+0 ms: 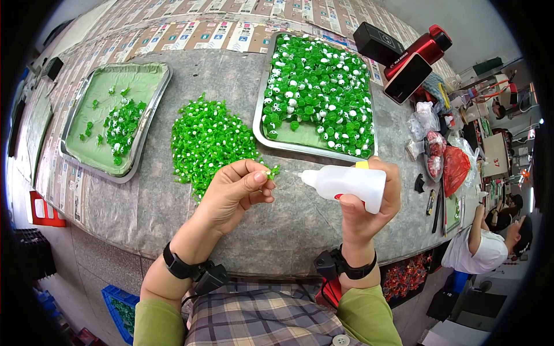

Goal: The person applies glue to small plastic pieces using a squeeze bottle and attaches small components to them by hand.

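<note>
Pinched between the thumb and fingers of my left hand [239, 187] is a small green plastic piece [273, 172]. My right hand [375, 202] is wrapped round a white squeeze bottle [349, 185], tilted on its side. Its thin nozzle points left and ends close to the green piece; whether they touch, I cannot tell. Just beyond my left hand lies a loose heap of small green and white pieces [210, 138]. Farther back, a metal tray [314, 151] is filled with green pieces bearing white eye-like parts [317, 86].
A second metal tray [81, 138], lined in green, stands at the left with fewer pieces. At the back right are a black box [372, 43], a phone [408, 78] and a red bottle [430, 49]. Plastic bags [456, 167] and a cutter [430, 203] lie right. Another person [479, 248] sits there.
</note>
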Demonstrator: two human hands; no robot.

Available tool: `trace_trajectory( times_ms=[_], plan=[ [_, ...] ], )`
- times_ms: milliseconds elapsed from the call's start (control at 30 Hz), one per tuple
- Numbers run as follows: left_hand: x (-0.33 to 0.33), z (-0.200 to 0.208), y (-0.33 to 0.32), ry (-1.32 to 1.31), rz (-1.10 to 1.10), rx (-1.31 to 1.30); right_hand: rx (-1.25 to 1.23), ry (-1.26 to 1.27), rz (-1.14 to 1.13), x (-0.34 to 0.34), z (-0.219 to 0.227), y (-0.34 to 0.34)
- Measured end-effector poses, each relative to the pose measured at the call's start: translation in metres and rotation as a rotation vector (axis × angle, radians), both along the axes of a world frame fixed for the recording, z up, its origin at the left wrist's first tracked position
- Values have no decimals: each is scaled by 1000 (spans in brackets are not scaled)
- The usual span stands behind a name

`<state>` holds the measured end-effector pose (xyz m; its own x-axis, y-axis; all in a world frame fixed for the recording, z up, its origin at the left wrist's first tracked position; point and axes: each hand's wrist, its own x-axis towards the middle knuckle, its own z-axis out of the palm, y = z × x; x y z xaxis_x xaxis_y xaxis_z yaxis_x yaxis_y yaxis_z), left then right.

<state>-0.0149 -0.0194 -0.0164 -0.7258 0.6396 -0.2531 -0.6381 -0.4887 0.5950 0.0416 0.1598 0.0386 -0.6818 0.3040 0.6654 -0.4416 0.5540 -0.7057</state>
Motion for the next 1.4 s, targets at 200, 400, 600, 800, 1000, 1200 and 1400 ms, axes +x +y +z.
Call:
trace_trajectory(
  times_ms=[200, 400, 600, 800, 1000, 1200, 1400],
  plan=[
    [2, 6, 3, 56, 57, -74, -89, 94, 82, 2, 2, 4],
    [2, 6, 4, 151, 147, -127, 37, 57, 68, 2, 0, 5],
    [3, 6, 4, 152, 165, -134, 63, 55, 36, 1, 0, 2],
    [2, 8, 3, 156, 154, -131, 34, 0, 47, 2, -1, 1],
    [2, 7, 5, 160, 158, -133, -300, 71, -103, 6, 6, 14],
    [2, 6, 2, 87, 169, -112, -451, -88, -155, -2, 2, 92],
    [2, 7, 3, 83, 191, -134, -462, -270, -291, 10, -59, 173]
  ],
)
